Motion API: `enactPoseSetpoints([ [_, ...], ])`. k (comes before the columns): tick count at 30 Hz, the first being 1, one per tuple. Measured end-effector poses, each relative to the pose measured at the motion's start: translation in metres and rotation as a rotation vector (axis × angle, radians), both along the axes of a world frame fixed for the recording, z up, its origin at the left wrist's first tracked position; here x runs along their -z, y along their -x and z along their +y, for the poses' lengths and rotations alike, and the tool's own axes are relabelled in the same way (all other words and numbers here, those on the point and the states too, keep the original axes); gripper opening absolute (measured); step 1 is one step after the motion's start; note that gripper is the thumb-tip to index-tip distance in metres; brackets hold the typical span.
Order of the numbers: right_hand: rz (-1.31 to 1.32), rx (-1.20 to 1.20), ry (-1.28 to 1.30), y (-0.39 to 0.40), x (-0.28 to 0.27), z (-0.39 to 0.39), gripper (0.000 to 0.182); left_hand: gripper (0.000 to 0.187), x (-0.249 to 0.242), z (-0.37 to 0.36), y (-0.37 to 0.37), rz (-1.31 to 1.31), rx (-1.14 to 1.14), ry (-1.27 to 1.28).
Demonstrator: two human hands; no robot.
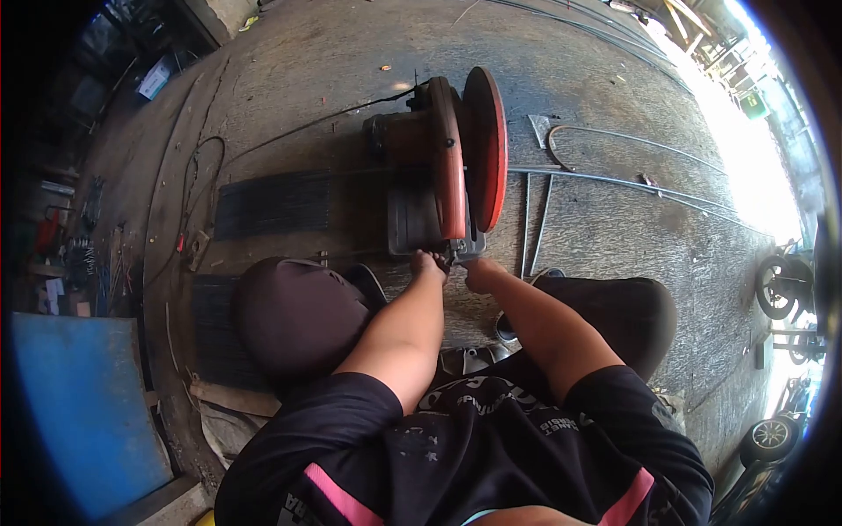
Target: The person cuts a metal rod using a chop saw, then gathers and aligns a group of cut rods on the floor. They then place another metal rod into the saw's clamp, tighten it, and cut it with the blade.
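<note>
A chop saw with a worn red guard (449, 188) and a large round red-edged disc (488, 149) stands on the floor between my knees. Its grey metal base (405, 223) reaches toward me. My left hand (428, 266) is closed at the front end of the base, by a small dark metal part; what its fingers hold is too small to make out. Close beside it, my right hand (480, 275) is curled at the base's front right corner, and its fingertips are partly hidden. Long thin metal rods (605, 178) extend from the saw to the right.
Bundles of dark thin rods (272, 206) lie left of the saw. A black cable (307, 125) runs leftward across the concrete floor. A blue panel (83, 403) stands at lower left. Wheels of parked vehicles (772, 436) show at the right edge.
</note>
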State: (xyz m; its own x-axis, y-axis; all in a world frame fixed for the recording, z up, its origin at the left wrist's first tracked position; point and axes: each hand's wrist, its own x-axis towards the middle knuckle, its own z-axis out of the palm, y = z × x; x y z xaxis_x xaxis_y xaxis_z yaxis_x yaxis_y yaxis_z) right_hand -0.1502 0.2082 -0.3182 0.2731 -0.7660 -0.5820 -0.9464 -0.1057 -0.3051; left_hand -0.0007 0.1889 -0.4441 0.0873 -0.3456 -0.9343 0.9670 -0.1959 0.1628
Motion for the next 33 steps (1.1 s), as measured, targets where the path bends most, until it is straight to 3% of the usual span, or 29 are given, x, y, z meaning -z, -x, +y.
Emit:
enactPoseSetpoints([
  [1, 0.050, -0.001, -0.055, -0.007, 0.003, -0.002, 0.029, 0.029, 0.013, -0.005, -0.001, -0.095, 0.124, -0.034],
  [2, 0.049, -0.002, -0.057, -0.015, -0.013, -0.003, 0.029, 0.027, -0.011, -0.005, 0.000, -0.185, 0.248, -0.065],
  [3, 0.007, 0.047, -0.074, -0.022, -0.029, -0.005, 0.032, 0.027, -0.033, 0.001, 0.001, -0.301, 0.476, -0.266],
  [4, -0.031, 0.094, -0.088, -0.027, -0.043, -0.007, 0.035, 0.027, -0.047, 0.010, -0.001, -0.297, 0.472, -0.263],
  [6, -0.009, -0.013, -0.045, -0.035, -0.032, -0.020, 0.040, 0.037, -0.059, 0.021, -0.005, 0.253, 0.878, -0.218],
  [7, 0.004, -0.108, -0.015, -0.040, -0.027, -0.026, 0.046, 0.037, -0.062, 0.020, -0.002, 0.254, 0.869, -0.204],
  [9, -0.013, -0.084, -0.007, -0.053, -0.052, -0.028, 0.042, 0.037, -0.057, 0.022, 0.008, 0.582, 0.726, 0.161],
  [10, -0.035, -0.051, -0.008, -0.057, -0.067, -0.026, 0.040, 0.037, -0.039, 0.018, 0.036, 0.587, 0.724, 0.165],
  [13, -0.034, 0.155, 0.002, -0.058, -0.089, -0.016, 0.041, 0.038, 0.039, 0.003, 0.034, 0.552, 0.444, 0.453],
  [15, -0.027, 0.193, 0.059, -0.052, -0.064, -0.014, 0.045, 0.039, 0.075, 0.003, 0.034, 0.516, 0.256, 0.636],
  [16, -0.023, 0.228, 0.111, -0.047, -0.048, -0.017, 0.051, 0.039, 0.086, 0.006, 0.032, 0.517, 0.256, 0.640],
  [17, -0.021, 0.228, 0.112, -0.042, -0.047, -0.021, 0.051, 0.038, 0.080, 0.013, 0.026, 0.178, 0.471, 0.664],
  [18, -0.036, 0.074, 0.022, -0.036, -0.046, -0.025, 0.049, 0.036, 0.076, 0.020, 0.023, -0.167, 0.674, 0.667],
  [19, -0.052, -0.079, -0.069, -0.029, -0.045, -0.027, 0.047, 0.036, 0.059, 0.020, 0.023, -0.164, 0.674, 0.663],
  [21, 0.057, -0.205, -0.043, -0.014, -0.006, -0.027, 0.042, 0.032, 0.002, 0.011, 0.023, 0.256, 0.031, 0.310],
  [22, 0.164, -0.332, -0.013, -0.008, 0.010, -0.026, 0.038, 0.032, -0.018, 0.010, 0.022, 0.257, 0.029, 0.310],
  [23, 0.164, -0.333, -0.013, -0.004, 0.015, -0.023, 0.038, 0.029, -0.035, 0.009, 0.020, 0.216, 0.003, 0.178],
  [25, 0.088, 0.126, 0.025, 0.000, 0.023, -0.014, 0.031, 0.027, -0.041, 0.007, 0.017, 0.169, -0.018, 0.042],
  [27, 0.115, 0.153, -0.004, -0.003, -0.006, -0.014, 0.028, 0.025, -0.030, 0.004, 0.012, 0.096, -0.019, -0.138],
  [31, 0.101, 0.222, 0.014, -0.020, -0.025, -0.018, 0.029, 0.026, 0.017, 0.015, 0.001, 0.019, 0.176, -0.088],
  [33, 0.052, 0.199, -0.016, -0.031, -0.040, -0.020, 0.029, 0.027, 0.027, 0.018, -0.001, 0.120, 0.391, 0.123],
])
